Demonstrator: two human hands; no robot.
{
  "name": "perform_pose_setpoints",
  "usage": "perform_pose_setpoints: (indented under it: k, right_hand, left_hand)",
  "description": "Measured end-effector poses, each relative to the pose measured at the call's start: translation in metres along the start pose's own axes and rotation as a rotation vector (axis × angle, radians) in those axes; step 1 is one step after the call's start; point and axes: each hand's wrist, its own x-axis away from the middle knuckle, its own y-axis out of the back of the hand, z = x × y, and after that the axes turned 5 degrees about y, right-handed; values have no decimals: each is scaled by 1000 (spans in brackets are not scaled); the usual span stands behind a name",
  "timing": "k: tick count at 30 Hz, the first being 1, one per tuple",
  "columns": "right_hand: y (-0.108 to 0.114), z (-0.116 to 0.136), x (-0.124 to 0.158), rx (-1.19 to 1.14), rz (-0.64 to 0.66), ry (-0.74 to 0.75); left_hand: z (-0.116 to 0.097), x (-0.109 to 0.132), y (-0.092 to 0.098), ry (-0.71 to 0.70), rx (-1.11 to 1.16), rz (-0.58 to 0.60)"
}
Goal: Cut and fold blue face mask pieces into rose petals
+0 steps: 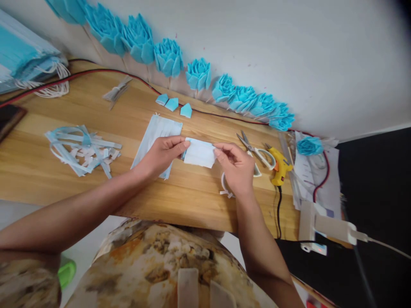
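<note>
My left hand [162,156] and my right hand [236,164] pinch the two ends of a small folded piece of pale blue mask fabric [199,152], held just above the wooden table [192,201]. A flat blue face mask [156,136] lies under my left hand. White elastic loops [224,188] lie beneath my right hand. Three small blue folded pieces [174,105] sit further back.
A row of blue fabric flowers [199,73] lines the wall. Scissors [257,150] and a yellow glue gun [280,166] lie to the right, with another flower [309,145] on papers. Mask scraps [81,149] lie left; a mask stack [25,57] sits far left.
</note>
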Motion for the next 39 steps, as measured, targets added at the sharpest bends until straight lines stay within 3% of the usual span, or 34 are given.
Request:
perform_pose_setpoints:
  k: [8,12,15,20,26,32,39]
  right_hand:
    - [9,2,-5,18,-74,2]
    - [28,0,-11,245,-281,93]
    - [33,5,-11,470,-339,242]
    - [14,16,-1,563,-202,356]
    - [-9,19,8,372,8,388]
    - [-13,18,8,177,162,327]
    - [-8,23,9,64,309,271]
  left_hand:
    - [13,-9,2,15,156,-56]
    - [18,-13,4,-27,202,-149]
    - [16,-12,3,-45,223,-182]
    - [12,-7,0,-10,207,-116]
    - [11,-1,-2,27,196,5]
    - [10,-1,-2,48,236,94]
    - [12,-7,-1,58,336,66]
